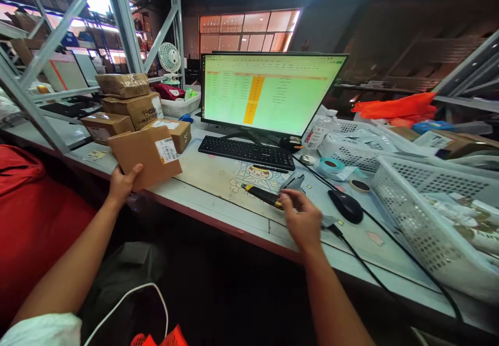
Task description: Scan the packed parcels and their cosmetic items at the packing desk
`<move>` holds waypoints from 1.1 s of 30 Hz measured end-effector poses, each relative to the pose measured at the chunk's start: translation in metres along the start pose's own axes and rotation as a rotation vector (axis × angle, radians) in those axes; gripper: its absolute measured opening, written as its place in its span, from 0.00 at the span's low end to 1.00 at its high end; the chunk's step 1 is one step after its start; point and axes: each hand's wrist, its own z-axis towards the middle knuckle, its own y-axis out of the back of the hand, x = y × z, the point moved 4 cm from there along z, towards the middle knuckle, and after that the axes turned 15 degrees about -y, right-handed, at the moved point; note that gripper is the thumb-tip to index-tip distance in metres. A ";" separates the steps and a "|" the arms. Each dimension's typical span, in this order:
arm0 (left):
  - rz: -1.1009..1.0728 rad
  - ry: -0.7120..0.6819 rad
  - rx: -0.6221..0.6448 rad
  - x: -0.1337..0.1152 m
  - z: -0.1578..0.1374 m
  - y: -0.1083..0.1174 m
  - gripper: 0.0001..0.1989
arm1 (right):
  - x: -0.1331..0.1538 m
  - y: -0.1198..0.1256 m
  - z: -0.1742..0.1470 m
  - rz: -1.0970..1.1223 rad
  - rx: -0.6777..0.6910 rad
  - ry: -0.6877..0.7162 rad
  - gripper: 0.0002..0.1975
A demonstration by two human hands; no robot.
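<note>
Left hand: your left hand is closed on the lower left corner of a flat cardboard box, thumb across its front face, other fingers behind.
Flat cardboard box: you have it tilted at the front edge of the desk, its white label facing you; whether it touches the desktop, you cannot tell.
Right hand: your right hand is loosely curled, fingertips at the near end of the black-and-yellow knife; whether you grip it, you cannot tell.
Knife: it lies in front of the keyboard, pointing left.
Box pile: four brown boxes stand just behind the one you hold.
Right side: the mouse sits near your right hand, with a white basket beyond it.
</note>
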 end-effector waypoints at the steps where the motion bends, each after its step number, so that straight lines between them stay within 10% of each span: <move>1: -0.010 -0.018 0.039 -0.013 -0.010 -0.016 0.33 | -0.002 0.014 0.011 -0.087 -0.062 -0.010 0.21; 4: -0.083 -0.042 0.207 -0.043 -0.039 -0.076 0.36 | -0.015 0.043 0.040 -0.447 -0.160 -0.114 0.24; 9: -0.097 -0.070 0.488 -0.052 -0.076 -0.147 0.36 | -0.039 0.033 0.050 -0.908 0.087 -0.287 0.35; 17: 0.021 -0.026 0.572 -0.040 -0.078 -0.147 0.35 | 0.000 0.022 0.053 -1.045 0.171 -0.335 0.25; 26: 0.038 -0.008 0.564 -0.042 -0.079 -0.148 0.36 | 0.122 0.032 -0.034 -0.740 0.609 0.270 0.12; 33: 0.037 0.030 0.603 -0.045 -0.080 -0.148 0.36 | 0.087 0.015 0.012 -0.829 0.475 0.173 0.11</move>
